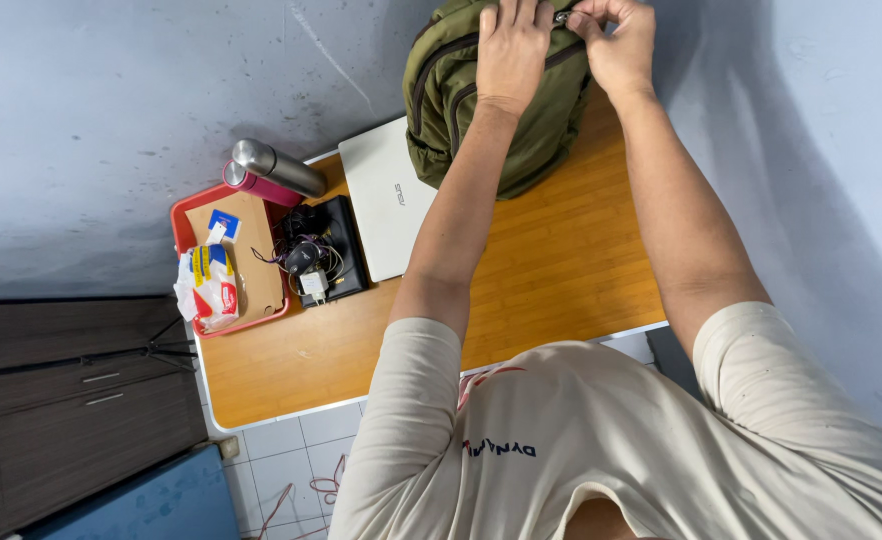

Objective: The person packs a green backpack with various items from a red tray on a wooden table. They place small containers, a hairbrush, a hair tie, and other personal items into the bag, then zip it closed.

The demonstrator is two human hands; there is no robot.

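Observation:
An olive-green backpack (536, 130) stands on the wooden table (551, 270) against the wall. My left hand (511, 45) lies flat on the top of the backpack, fingers together, pressing it. My right hand (616, 40) pinches a small zipper pull at the backpack's upper edge. A closed white laptop (386, 200) lies flat on the table just left of the backpack, partly tucked under it.
A red tray (183, 222) at the table's left end holds a brown envelope (251, 255), a plastic packet (208, 288) and a steel-and-pink flask (273, 172). A black case with tangled cables (323, 255) lies beside it. A dark cabinet (81, 400) stands at lower left.

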